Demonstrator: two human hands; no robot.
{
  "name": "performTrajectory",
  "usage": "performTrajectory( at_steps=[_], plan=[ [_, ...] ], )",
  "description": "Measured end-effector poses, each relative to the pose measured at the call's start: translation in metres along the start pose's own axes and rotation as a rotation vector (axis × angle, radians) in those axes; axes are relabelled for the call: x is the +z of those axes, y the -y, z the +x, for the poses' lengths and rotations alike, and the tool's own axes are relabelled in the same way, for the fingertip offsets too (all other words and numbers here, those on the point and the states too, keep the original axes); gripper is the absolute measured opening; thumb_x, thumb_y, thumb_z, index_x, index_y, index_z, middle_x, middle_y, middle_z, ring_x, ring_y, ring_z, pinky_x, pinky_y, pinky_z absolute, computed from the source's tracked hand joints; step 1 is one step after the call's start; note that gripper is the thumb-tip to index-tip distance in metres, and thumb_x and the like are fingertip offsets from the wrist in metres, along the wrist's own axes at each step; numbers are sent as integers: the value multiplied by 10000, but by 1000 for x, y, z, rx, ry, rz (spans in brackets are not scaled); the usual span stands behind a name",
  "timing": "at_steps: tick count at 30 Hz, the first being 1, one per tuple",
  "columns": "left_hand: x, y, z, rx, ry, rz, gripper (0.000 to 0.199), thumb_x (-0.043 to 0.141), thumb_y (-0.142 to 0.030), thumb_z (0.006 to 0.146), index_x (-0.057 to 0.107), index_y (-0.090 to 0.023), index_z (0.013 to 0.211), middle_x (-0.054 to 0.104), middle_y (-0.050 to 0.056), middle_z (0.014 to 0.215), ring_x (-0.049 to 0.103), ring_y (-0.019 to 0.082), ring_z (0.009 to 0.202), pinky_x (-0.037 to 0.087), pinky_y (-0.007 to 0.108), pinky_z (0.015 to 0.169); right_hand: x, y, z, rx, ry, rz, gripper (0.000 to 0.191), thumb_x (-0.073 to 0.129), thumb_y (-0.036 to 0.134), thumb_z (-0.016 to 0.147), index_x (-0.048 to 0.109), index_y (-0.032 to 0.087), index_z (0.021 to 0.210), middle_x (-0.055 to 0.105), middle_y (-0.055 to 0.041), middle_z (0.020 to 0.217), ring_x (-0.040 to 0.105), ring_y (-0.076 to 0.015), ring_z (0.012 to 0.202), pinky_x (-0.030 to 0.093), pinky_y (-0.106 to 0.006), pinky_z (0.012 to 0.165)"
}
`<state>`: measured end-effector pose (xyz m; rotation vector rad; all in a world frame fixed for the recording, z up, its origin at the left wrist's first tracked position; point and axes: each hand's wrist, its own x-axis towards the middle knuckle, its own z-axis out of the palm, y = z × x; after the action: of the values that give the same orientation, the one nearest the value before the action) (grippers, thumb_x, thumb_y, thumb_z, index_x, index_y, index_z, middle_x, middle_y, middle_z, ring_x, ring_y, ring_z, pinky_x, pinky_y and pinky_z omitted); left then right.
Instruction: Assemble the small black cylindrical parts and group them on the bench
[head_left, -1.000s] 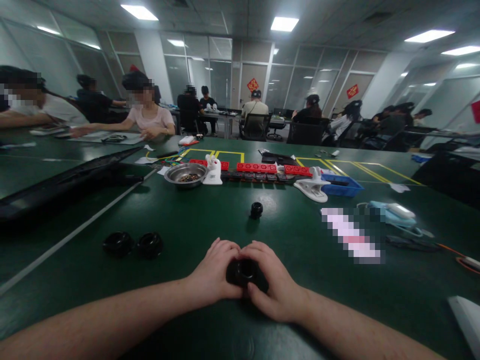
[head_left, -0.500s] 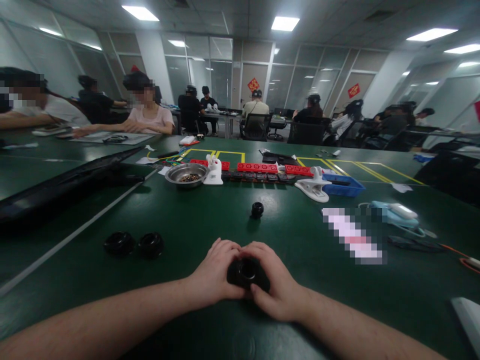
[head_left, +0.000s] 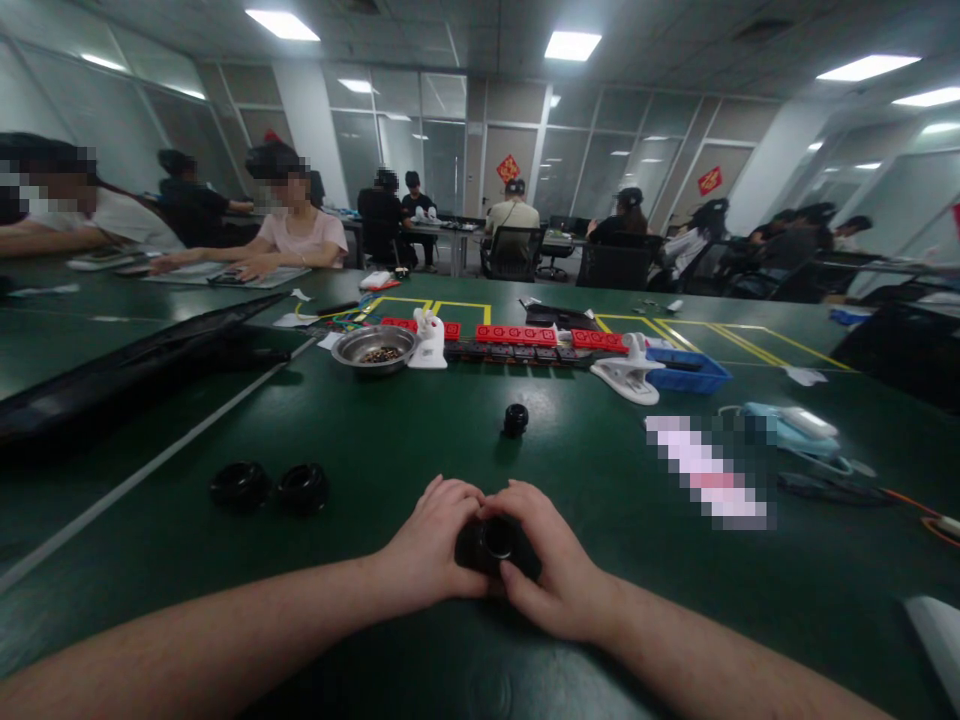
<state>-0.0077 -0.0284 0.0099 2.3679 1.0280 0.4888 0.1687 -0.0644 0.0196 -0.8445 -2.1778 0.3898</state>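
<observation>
A black rounded object with a round opening (head_left: 497,540) is between my two hands, low over the green table (head_left: 420,430). My left hand (head_left: 435,540) wraps its left side, and my right hand (head_left: 551,565) curls round its right side with the thumb at the front. The fingertips of both hands meet behind it. Beyond my hands stands a small glossy black piece (head_left: 515,420). To the left, a black ring-like piece (head_left: 240,486) and a second one (head_left: 302,487) lie side by side.
Farther back are a metal bowl (head_left: 375,350) of small parts, red strips (head_left: 516,335), a white clamp (head_left: 628,372) and a blue tray (head_left: 686,370). A long black bag (head_left: 135,365) lies left. People sit at the tables behind.
Both hands stay in nearly the same place around the black object. Across the table, a person's hand has moved onto the dark item on the mat.
</observation>
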Motion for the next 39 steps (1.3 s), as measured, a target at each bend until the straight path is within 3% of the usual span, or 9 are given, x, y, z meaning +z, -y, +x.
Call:
performTrajectory(
  at_steps=[4,8,11,14,18,23,26,32,39],
  plan=[
    [0,2,0,-11,4,-3,417,708,-411,520,510,-190,813,522,42,1000,469,245,991,189,501,1002,-1,-1,0,-8,32,-12,583,511,270,697,281,174,1224,464,-115,1155,429,-265,1087,260,-499,975],
    [1,4,0,4,8,-3,397,719,-399,506,495,-188,758,522,39,1017,467,242,995,194,492,1001,3,-2,-1,55,-76,-59,541,595,377,688,359,181,1134,492,-108,1035,482,-258,957,405,-441,825],
    [-1,0,0,4,1,1,373,710,-385,525,503,-185,763,523,39,1004,469,239,985,212,487,994,3,-1,0,83,-69,-65,415,581,296,697,405,190,1058,523,-74,917,506,-220,830,438,-399,737],
    [-2,-2,0,4,-2,-3,411,699,-373,542,516,-194,863,523,37,994,475,236,970,220,493,988,0,0,1,-1,-13,-16,438,488,203,692,373,186,1114,526,-81,989,493,-229,925,370,-453,867],
    [0,2,1,1,-2,0,437,701,-416,528,506,-184,844,523,42,973,476,242,959,216,500,987,-2,0,1,-41,29,-16,573,501,247,687,286,164,1213,472,-108,1124,436,-255,1058,247,-490,974],
    [3,6,2,15,8,-9,427,719,-437,501,486,-180,751,524,49,1003,465,248,986,193,498,997,4,-4,-2,40,-75,-66,558,606,358,682,345,184,1143,486,-101,1039,467,-253,958,389,-434,830],
    [2,3,0,10,-4,-7,405,726,-392,507,497,-183,769,523,42,997,466,240,978,198,489,996,3,-2,-1,43,-55,-42,434,570,264,695,385,193,1081,516,-65,926,491,-217,849,420,-398,762],
    [1,3,0,7,2,-9,461,711,-440,526,508,-180,847,518,46,992,463,243,973,201,500,988,-1,0,0,-58,25,16,581,487,213,652,296,167,1199,469,-101,1109,435,-253,1043,236,-503,971],
    [3,5,1,19,-1,-11,388,713,-405,520,497,-185,755,517,36,1004,461,235,986,196,487,994,3,-3,-1,76,-71,-50,461,594,266,669,389,194,1076,508,-72,942,487,-223,846,422,-399,745]
  ],
)
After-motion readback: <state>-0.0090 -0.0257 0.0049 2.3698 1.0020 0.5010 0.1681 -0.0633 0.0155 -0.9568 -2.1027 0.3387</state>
